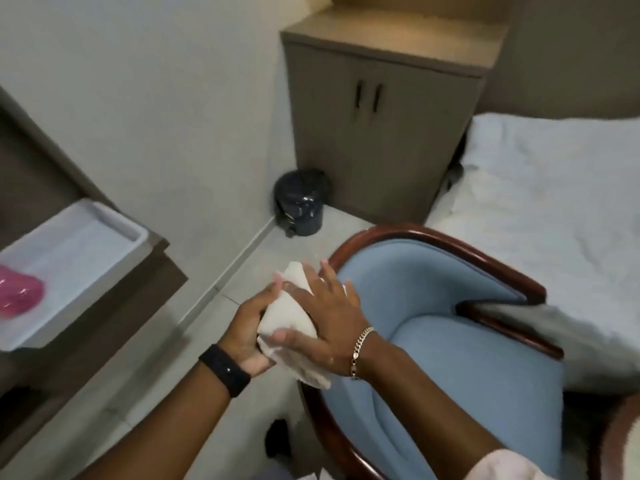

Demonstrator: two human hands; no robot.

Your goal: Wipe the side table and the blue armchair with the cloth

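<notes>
Currently the cloth (289, 318) is bunched between both hands, held in the air above the floor (242, 282), just beside the armchair (450, 323) rim. The left hand (247, 329) cups it from below with fingers curled; the right hand (323, 318) presses flat on top, fingers spread. A loose corner hangs beneath the right wrist. Risk: the trailing corner could slip free or drag across the floor if the grasp shifts during refolding, likely soiling the wiping face. Both forearms extend forward and converge at the cloth. The tabletop (152, 282) at left carries a tray (104, 237), well apart from the hands.
</notes>
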